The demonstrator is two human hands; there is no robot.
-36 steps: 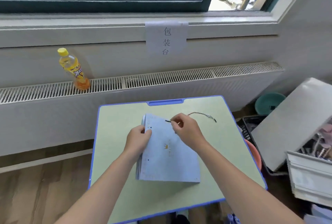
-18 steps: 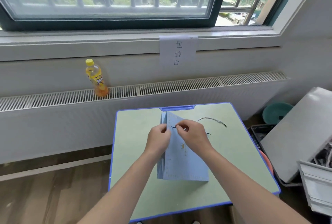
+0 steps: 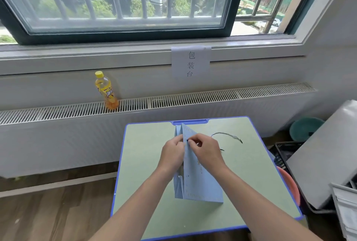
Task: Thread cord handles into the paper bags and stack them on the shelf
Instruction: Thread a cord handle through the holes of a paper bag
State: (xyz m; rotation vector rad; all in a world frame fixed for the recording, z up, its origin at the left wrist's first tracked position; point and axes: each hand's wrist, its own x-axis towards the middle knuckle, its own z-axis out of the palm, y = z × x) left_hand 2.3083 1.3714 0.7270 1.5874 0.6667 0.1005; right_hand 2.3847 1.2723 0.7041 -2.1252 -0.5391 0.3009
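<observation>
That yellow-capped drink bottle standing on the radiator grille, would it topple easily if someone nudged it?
Probably yes: the yellow-capped plastic bottle is tall and narrow and stands on a slatted white radiator grille. Once down, its round body would likely roll. It looks mostly full of orange drink, so perhaps somewhat heavy for its size.

1. Paper bag [image 3: 201, 186]: lay flat on the surface [image 3: 146, 163] 1.0 s ago; now raised, mouth end toward 12 o'clock.
2. Left hand [image 3: 172, 155]: was gripping the bag's left edge; now holds its upper panel.
3. Right hand [image 3: 206, 153]: cord [image 3: 227, 135] tip, earlier held clear of the paper, now pinched against the panel.
</observation>
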